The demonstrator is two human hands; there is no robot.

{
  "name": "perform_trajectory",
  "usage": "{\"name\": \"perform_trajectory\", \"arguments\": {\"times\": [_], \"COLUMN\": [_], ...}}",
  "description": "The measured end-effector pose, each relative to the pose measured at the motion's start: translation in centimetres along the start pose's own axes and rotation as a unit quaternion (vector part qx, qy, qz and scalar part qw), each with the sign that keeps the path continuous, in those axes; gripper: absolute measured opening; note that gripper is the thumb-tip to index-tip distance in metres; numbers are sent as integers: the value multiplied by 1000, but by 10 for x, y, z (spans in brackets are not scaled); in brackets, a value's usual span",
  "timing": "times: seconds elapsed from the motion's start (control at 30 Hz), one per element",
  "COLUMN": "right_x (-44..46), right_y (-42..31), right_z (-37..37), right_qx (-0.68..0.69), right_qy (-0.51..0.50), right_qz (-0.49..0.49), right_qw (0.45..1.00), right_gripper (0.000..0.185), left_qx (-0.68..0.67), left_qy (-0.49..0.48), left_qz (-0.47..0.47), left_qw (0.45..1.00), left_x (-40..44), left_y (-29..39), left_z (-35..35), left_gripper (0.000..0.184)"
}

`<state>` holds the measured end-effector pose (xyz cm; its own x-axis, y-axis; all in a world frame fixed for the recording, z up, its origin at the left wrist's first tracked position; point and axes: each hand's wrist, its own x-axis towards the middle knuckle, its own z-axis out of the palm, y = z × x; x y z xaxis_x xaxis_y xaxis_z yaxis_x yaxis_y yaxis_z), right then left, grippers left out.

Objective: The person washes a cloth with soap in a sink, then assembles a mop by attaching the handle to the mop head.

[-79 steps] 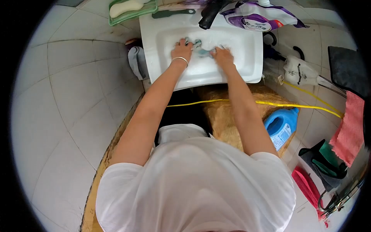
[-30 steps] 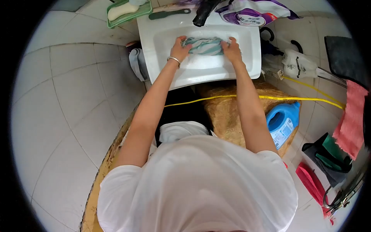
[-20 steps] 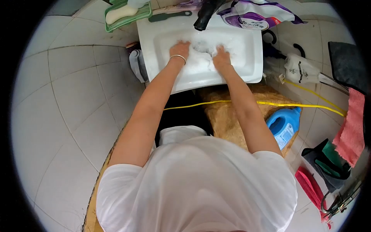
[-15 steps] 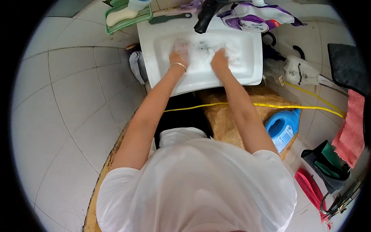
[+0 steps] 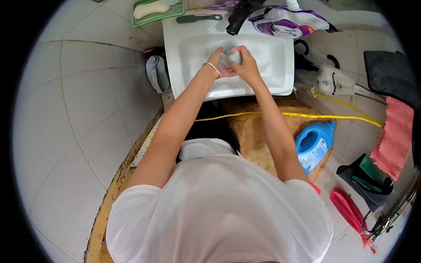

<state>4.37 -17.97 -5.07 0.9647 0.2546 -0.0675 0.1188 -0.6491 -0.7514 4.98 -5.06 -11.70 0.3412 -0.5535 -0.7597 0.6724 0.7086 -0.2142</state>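
Both of my hands are close together over the white sink [image 5: 280, 65], a little in front of the black faucet [image 5: 239, 19]. Between them is a bunched, sudsy cloth [image 5: 228, 57], wet and partly covered by my fingers. My left hand [image 5: 218, 63], with a silver bangle at the wrist, wraps round its left and lower side. My right hand [image 5: 246, 65] grips its right side, thumb and fingers curled. Pale suds lie in the basin around them.
A green soap tray [image 5: 153, 16], a dark green-handled brush [image 5: 199, 18] and a purple-white detergent pouch [image 5: 291, 24] sit along the sink's back. A blue jug [image 5: 313, 144] stands at lower right, below a yellow hose [image 5: 307, 115]. Pink cloth [image 5: 394, 138] hangs at right.
My hands have come together from opposite sides of the basin. The cloth, earlier spread and then hidden in suds, is now bunched between them.
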Motion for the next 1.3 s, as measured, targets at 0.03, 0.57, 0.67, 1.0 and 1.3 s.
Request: {"name": "perform_trajectory", "arguments": {"times": [0.03,0.57,0.67,1.0,1.3], "right_x": [-7,14,8,6,59], "right_y": [-21,38,61,43,73], "right_z": [-12,-46,19,49,14], "right_qx": [29,421,640,781,371], "right_qy": [-27,68,145,162,-34], "right_qz": [-25,249,323,200,295], "right_qw": [999,869,682,569,880], "right_gripper": [39,36,29,29,36], "left_qx": [74,128,116,-282,748], "left_qy": [-10,-213,-253,-302,-30], "left_qz": [22,-41,-31,-63,202], "left_qw": [997,968,960,909,631], "left_x": [-10,-62,-56,-63,-55], "left_y": [4,-16,-32,-51,-17], "left_z": [9,20,26,25,36], "left_gripper": [73,28,35,35,65]}}
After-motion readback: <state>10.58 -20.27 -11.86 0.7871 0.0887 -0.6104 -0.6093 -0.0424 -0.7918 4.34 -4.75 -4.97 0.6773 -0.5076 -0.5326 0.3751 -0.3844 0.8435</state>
